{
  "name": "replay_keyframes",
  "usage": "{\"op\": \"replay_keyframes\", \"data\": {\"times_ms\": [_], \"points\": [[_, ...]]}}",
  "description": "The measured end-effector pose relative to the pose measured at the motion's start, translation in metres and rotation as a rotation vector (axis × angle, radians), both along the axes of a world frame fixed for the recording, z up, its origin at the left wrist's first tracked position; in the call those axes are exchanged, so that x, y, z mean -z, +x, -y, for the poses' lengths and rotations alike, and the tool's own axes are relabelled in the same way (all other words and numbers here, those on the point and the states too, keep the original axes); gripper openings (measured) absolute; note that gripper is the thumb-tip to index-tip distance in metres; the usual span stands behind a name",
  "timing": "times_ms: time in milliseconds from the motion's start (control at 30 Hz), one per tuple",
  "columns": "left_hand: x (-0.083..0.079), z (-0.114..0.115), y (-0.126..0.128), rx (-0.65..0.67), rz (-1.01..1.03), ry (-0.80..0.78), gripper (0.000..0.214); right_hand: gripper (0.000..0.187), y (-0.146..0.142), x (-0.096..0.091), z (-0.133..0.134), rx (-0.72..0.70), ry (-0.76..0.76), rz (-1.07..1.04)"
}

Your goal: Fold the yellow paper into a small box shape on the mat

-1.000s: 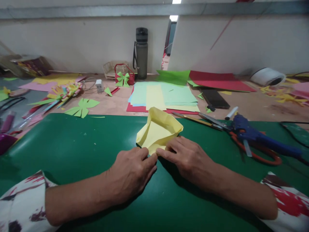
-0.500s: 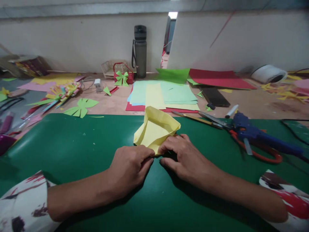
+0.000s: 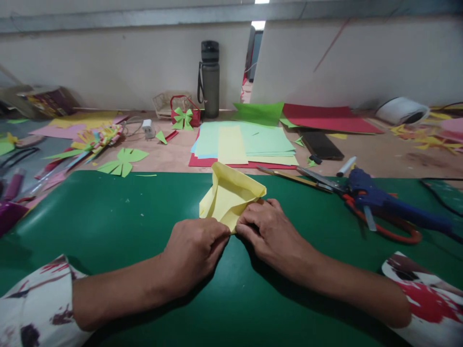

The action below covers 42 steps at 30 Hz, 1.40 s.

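A folded yellow paper box (image 3: 231,195) with raised, creased walls rests on the green mat (image 3: 119,221). Its near corner is pinched from both sides. My left hand (image 3: 197,250) is closed, thumb and forefinger gripping the paper just left of that corner. On the other side, my right hand (image 3: 265,231) has its thumb and curled fingers closed on the near right wall. The fingertips of the two hands are almost touching. Part of the box's near edge is hidden behind the fingers.
Scissors (image 3: 383,229) with orange handles lie at the right under a blue glue gun (image 3: 394,202). Behind the mat are stacked paper sheets (image 3: 267,144), a dark phone (image 3: 321,144) and a grey bottle (image 3: 211,82). Green paper cutouts (image 3: 123,161) lie at the left.
My right thumb has closed in against the paper, where it was apart before. The yellow paper box has shifted slightly left. My left hand has hardly moved.
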<state>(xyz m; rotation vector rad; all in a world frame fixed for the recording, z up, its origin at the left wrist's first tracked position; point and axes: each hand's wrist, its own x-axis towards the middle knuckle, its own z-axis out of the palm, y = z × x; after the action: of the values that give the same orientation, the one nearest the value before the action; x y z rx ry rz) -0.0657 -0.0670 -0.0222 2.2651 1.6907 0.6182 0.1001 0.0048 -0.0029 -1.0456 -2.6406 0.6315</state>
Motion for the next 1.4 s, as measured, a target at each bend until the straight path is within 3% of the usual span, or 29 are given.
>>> {"op": "replay_keyframes", "data": {"times_ms": [633, 900, 1133, 1300, 1400], "points": [[0.003, 0.005, -0.004, 0.088, -0.009, 0.047, 0.023, 0.016, -0.006, 0.005, -0.004, 0.040, 0.095, -0.019], [0.003, 0.008, 0.002, 0.093, -0.147, 0.145, 0.021, 0.017, -0.007, 0.007, -0.003, 0.041, 0.134, -0.008], [0.000, 0.008, 0.004, 0.143, -0.315, 0.133, 0.022, 0.011, -0.003, 0.005, -0.003, 0.029, 0.118, 0.006], [-0.001, 0.008, 0.003, 0.147, -0.272, 0.116, 0.022, 0.009, 0.004, 0.005, -0.008, 0.029, 0.081, -0.012], [-0.001, 0.009, 0.003, 0.144, -0.239, 0.112, 0.022, 0.013, 0.009, 0.010, -0.008, -0.001, 0.176, -0.016]]}}
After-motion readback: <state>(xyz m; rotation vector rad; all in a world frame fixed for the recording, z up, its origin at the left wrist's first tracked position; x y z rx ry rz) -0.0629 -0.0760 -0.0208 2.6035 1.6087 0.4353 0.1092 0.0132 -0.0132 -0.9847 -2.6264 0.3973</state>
